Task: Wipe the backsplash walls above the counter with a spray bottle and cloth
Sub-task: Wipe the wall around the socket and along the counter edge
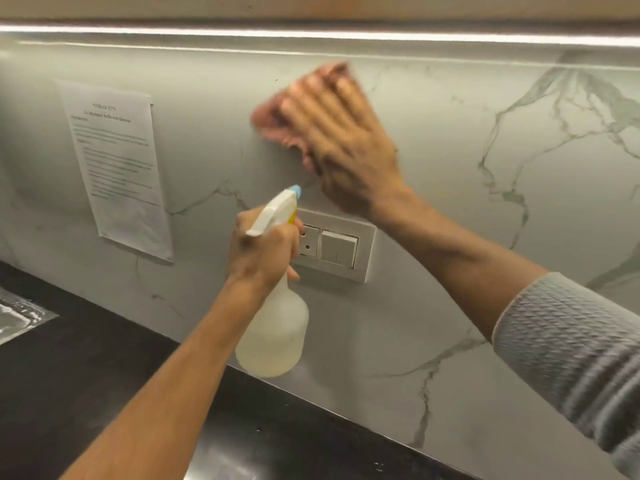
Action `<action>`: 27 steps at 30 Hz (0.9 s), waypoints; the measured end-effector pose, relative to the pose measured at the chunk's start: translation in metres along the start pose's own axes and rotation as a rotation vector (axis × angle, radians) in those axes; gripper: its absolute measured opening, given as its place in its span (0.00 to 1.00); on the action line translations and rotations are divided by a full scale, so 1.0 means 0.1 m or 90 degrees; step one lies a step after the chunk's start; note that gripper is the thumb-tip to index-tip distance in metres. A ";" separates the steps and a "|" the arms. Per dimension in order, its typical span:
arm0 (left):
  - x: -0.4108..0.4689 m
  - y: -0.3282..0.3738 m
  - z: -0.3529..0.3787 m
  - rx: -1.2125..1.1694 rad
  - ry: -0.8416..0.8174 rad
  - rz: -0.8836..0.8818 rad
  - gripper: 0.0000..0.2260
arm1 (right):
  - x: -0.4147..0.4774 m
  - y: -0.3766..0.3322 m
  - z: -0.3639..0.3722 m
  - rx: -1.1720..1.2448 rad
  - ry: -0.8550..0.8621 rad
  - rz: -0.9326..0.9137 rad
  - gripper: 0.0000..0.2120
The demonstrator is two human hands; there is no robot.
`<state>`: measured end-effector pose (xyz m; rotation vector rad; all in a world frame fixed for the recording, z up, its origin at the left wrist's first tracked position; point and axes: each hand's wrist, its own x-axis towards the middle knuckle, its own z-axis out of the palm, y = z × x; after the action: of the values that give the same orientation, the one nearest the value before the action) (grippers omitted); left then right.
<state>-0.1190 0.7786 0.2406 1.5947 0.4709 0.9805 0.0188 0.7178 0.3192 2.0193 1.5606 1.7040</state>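
Note:
The backsplash (467, 174) is pale marble with grey veins, above a black counter (86, 368). My right hand (346, 143) lies flat against the wall and presses a pink cloth (273, 123) onto it, high up near the middle; the cloth shows past my fingers to the left and is blurred. My left hand (263, 251) grips the neck of a translucent spray bottle (277, 334) with a white trigger head and blue nozzle, held upright just in front of the wall, below the cloth.
A white socket and switch plate (341, 251) is set in the wall behind the bottle. A printed paper sheet (117, 168) is stuck to the wall at left. A sink edge (17, 317) shows at far left. A light strip (346, 34) runs under the cabinet.

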 end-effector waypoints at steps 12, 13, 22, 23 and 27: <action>-0.28 -0.38 -0.42 0.002 -0.042 -0.006 0.10 | 0.15 0.25 -0.11 -0.003 -0.048 -0.058 0.27; -0.25 -0.39 -0.42 0.002 -0.038 -0.005 0.10 | 0.20 0.13 -0.07 -0.002 -0.056 -0.026 0.28; -0.24 -0.57 -0.11 -0.018 -0.088 -0.025 0.11 | -1.03 0.42 -0.17 -0.011 -0.012 -0.139 0.20; -0.25 -0.56 -0.08 -0.019 -0.101 -0.024 0.11 | -1.14 0.58 -0.24 -0.028 0.011 -0.124 0.20; -0.26 -0.50 -0.01 -0.021 -0.133 0.000 0.10 | -1.28 1.21 -0.50 -0.081 0.075 -0.025 0.20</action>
<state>-0.1249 0.7733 0.1850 1.6463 0.3087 0.8062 0.0730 0.5430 0.3239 1.8486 1.4714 1.8871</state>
